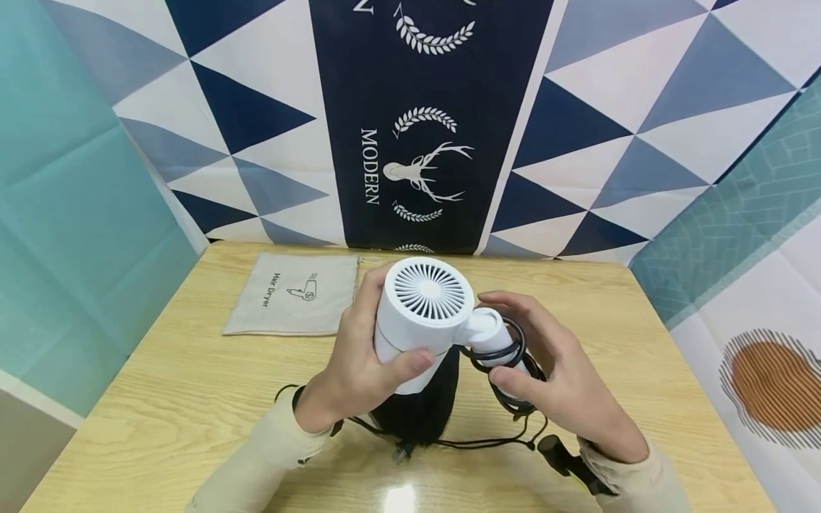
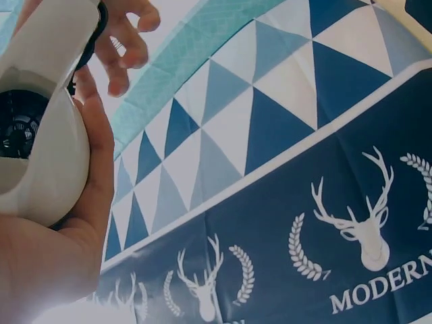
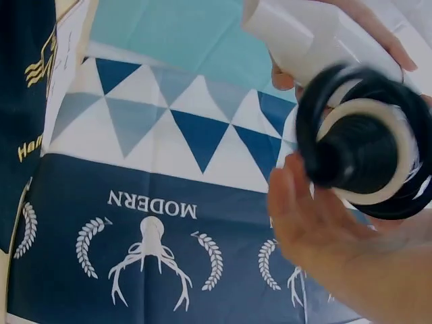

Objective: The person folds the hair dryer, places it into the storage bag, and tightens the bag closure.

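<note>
A white hair dryer (image 1: 417,335) is held up above the table, its round slotted grille facing the head camera. My left hand (image 1: 359,363) grips the barrel, with the thumb across the near side and the fingers round the far side. A black cord (image 1: 490,353) is coiled about the handle (image 1: 497,342). Around that handle my right hand (image 1: 564,370) is loosely spread, its thumb over the coils. In the left wrist view the right fingers (image 2: 128,47) stand apart beyond the cord. Below the dryer lies a black drawstring bag (image 1: 420,417), partly hidden.
A grey pouch (image 1: 295,296) printed "Hair Dryer" lies flat at the back left of the wooden table (image 1: 192,399). Black drawstrings (image 1: 481,444) trail from the bag to the right. A patterned cloth (image 1: 256,128) hangs behind the table's far edge.
</note>
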